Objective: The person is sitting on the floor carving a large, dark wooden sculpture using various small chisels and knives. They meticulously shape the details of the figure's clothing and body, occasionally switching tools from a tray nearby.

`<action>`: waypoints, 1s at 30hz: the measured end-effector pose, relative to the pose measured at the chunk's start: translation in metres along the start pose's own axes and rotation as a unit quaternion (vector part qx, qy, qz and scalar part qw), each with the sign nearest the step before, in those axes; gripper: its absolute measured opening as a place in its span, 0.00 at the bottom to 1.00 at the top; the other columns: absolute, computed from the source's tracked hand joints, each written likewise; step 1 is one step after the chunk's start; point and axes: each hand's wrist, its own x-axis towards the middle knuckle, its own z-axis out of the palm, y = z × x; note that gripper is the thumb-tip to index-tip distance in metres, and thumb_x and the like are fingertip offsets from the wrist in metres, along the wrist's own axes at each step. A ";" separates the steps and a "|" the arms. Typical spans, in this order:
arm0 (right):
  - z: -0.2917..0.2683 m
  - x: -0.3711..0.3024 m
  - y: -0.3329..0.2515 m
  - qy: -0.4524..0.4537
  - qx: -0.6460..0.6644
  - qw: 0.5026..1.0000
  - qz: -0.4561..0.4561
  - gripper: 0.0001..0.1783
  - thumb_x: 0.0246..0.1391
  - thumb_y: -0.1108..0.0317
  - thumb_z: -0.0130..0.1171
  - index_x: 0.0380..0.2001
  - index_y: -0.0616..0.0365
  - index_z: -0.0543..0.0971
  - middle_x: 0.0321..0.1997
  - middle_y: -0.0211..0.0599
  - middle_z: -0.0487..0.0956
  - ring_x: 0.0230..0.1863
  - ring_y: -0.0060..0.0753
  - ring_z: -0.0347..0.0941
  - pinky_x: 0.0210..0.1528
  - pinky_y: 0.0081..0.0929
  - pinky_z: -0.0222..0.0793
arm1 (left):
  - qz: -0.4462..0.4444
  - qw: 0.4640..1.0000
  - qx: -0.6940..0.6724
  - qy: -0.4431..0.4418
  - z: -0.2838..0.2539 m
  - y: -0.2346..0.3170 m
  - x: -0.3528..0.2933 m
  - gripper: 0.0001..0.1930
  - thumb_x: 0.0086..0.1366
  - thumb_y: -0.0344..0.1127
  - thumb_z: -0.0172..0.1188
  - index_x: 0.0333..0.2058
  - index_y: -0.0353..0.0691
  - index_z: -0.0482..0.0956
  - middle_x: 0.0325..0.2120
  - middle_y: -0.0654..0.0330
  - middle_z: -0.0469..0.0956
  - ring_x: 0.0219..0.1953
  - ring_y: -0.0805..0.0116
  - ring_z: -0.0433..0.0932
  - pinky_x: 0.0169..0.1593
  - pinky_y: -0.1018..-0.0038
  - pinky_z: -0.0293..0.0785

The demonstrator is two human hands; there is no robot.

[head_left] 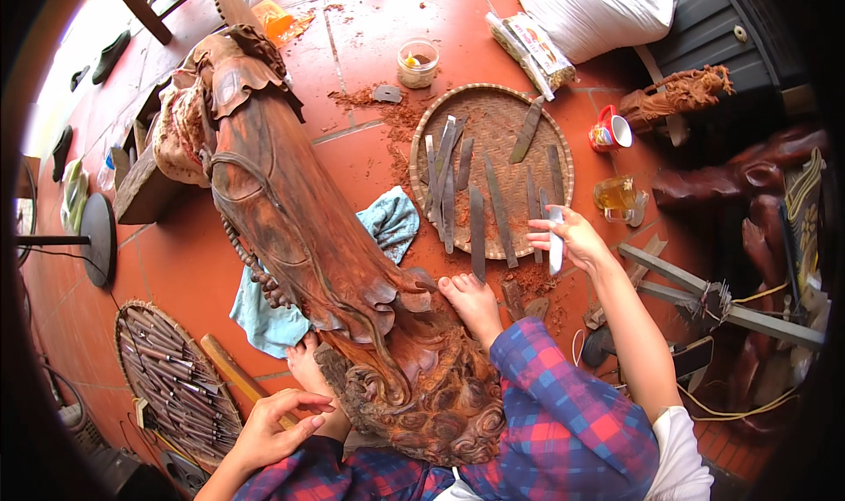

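Note:
A large carved wooden statue (282, 202) lies slanted in front of me, its knobbly base (431, 395) between my legs. My right hand (576, 239) pinches a flat, shiny metal scraper blade (555, 247) between thumb and fingers, over the near right rim of a round woven tray (568, 153). Several dark flat metal blades (497, 206) lie in that tray, some reaching past its near edge. Left of the statue's base, above my lap, my left hand (275, 432) holds nothing, its fingers loosely bent and apart.
A basket of chisels (172, 378) sits at the left. Blue cloths (268, 316) lie under the statue. Right of the tray stand a red mug (607, 131) and a glass of amber liquid (616, 195). Wood shavings (400, 118) and a plastic tub (417, 65) are on the floor.

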 end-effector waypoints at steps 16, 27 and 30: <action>0.055 0.073 0.014 0.233 -0.500 0.776 -0.306 0.15 0.47 0.65 0.72 0.35 0.63 0.82 0.31 0.46 0.83 0.36 0.44 0.81 0.40 0.37 0.75 | 0.015 0.999 0.040 0.024 0.001 0.009 0.008 0.12 0.64 0.29 0.61 0.46 0.33 0.80 0.42 0.56 0.83 0.42 0.67 0.83 0.46 0.73 0.77; 0.023 0.070 -0.017 0.236 -0.326 0.900 -0.165 0.08 0.48 0.67 0.71 0.28 0.59 0.85 0.23 0.35 0.84 0.21 0.22 0.80 0.25 0.23 0.78 | -0.028 0.999 0.005 0.033 0.005 0.011 0.007 0.13 0.65 0.32 0.62 0.45 0.31 0.80 0.40 0.56 0.83 0.42 0.69 0.81 0.49 0.72 0.76; -0.042 0.072 -0.011 0.288 -0.332 0.892 -0.106 0.05 0.49 0.69 0.70 0.28 0.59 0.86 0.23 0.35 0.84 0.21 0.23 0.81 0.24 0.24 0.78 | -0.028 0.999 -0.018 0.039 0.007 0.007 0.010 0.13 0.65 0.33 0.62 0.45 0.31 0.80 0.40 0.57 0.83 0.42 0.71 0.81 0.48 0.73 0.76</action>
